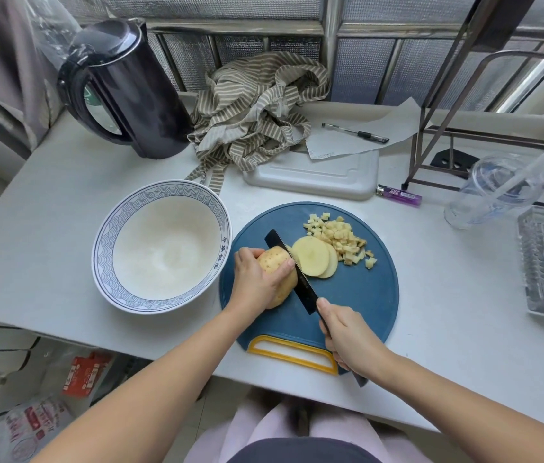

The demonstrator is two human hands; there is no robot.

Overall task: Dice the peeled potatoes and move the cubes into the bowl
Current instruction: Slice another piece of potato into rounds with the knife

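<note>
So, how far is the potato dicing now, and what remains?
Done: a pile of cubes lies on the blue cutting board, two slices beside it. In hand: the left hand holds the potato while the right hand sets the knife against its cut end. Left: finish slicing, dice the slices, and move everything into the bowl, which holds nothing yet.

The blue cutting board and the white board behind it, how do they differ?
The blue cutting board is round with a yellow handle; the white board is rectangular. The blue one carries potato pieces; the white one lies partly under a striped cloth and paper. Both lie flat on the table.
</note>
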